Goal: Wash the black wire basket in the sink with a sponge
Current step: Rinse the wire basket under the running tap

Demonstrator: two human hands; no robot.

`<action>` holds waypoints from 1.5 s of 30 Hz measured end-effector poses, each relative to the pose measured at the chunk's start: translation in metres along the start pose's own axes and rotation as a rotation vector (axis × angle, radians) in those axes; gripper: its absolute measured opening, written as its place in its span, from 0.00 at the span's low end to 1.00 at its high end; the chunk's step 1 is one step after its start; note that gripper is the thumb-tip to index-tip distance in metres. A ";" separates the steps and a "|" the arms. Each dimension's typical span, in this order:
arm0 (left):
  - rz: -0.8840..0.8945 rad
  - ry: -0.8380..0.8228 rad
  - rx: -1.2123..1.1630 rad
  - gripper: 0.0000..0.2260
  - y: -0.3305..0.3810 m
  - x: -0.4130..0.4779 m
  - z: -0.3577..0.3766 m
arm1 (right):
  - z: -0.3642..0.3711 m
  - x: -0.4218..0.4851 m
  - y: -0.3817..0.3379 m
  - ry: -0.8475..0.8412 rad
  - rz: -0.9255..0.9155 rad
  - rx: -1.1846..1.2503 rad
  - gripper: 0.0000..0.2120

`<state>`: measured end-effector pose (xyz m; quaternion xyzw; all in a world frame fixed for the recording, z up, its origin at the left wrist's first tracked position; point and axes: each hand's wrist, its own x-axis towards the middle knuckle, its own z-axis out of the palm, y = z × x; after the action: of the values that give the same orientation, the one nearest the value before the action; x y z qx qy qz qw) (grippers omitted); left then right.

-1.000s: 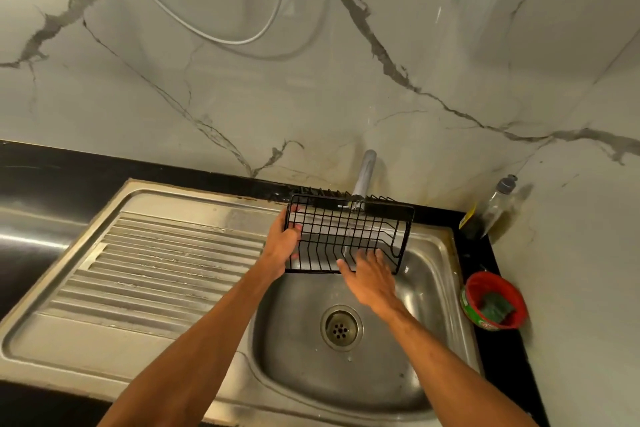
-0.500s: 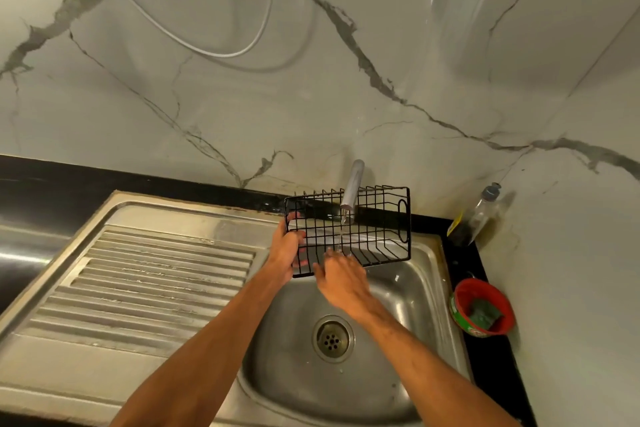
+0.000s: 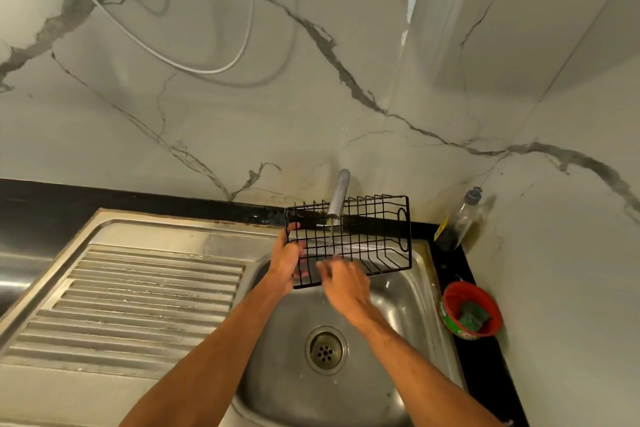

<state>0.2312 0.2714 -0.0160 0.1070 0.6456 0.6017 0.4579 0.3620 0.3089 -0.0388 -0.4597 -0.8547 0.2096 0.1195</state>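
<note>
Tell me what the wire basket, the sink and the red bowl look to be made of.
Wire basket: thin metal rods, apparently coated matte black. Sink: stainless steel by its look, brushed grey with bright reflections and pressed drain ridges. Red bowl: probably plastic, glossy uniform colour with a printed green band; uncertain.

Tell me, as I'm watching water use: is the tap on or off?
On. A thin stream falls from the tap through the basket, which the left hand holds under it.

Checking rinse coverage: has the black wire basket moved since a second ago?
Yes. The black wire basket shifted right against the fixed tap, which now crosses left of its middle.
</note>
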 end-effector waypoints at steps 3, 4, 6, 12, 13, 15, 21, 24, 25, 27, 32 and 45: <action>0.004 0.019 -0.019 0.23 0.003 0.003 0.000 | 0.008 -0.008 -0.014 -0.131 -0.115 -0.001 0.13; 0.012 0.019 -0.018 0.23 0.004 0.004 0.000 | 0.006 -0.006 -0.012 -0.149 -0.124 0.048 0.12; 0.001 0.014 -0.009 0.23 0.003 0.005 -0.001 | -0.001 0.003 -0.006 -0.136 -0.075 0.143 0.16; 0.009 0.007 -0.041 0.23 0.002 0.007 -0.002 | 0.010 -0.006 -0.021 -0.267 -0.282 -0.080 0.17; 0.011 -0.006 -0.044 0.23 0.003 0.007 -0.001 | 0.010 -0.008 -0.020 -0.244 -0.319 -0.040 0.16; 0.003 -0.027 -0.051 0.21 0.002 0.004 0.000 | 0.004 -0.003 -0.014 -0.204 -0.264 0.070 0.13; 0.008 -0.037 -0.095 0.23 -0.005 0.001 0.009 | 0.005 -0.009 -0.012 -0.156 -0.371 -0.092 0.15; 0.020 -0.044 -0.068 0.23 -0.010 -0.002 0.005 | 0.006 -0.018 0.001 -0.264 -0.415 -0.024 0.20; 0.022 -0.057 -0.065 0.24 -0.013 -0.002 0.003 | 0.002 -0.019 0.007 -0.267 -0.380 0.049 0.19; 0.020 -0.053 -0.052 0.25 -0.019 -0.005 -0.002 | -0.009 -0.023 0.014 -0.183 -0.257 0.176 0.14; 0.135 0.060 0.061 0.26 -0.025 -0.013 -0.012 | -0.026 -0.031 0.024 0.113 0.163 0.754 0.10; 0.741 0.162 0.714 0.43 -0.078 -0.063 -0.050 | -0.057 -0.027 -0.004 -0.225 0.843 1.756 0.22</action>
<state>0.2623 0.1744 -0.0628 0.4309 0.7627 0.4722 0.0979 0.3960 0.2983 0.0131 -0.4523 -0.1672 0.8390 0.2521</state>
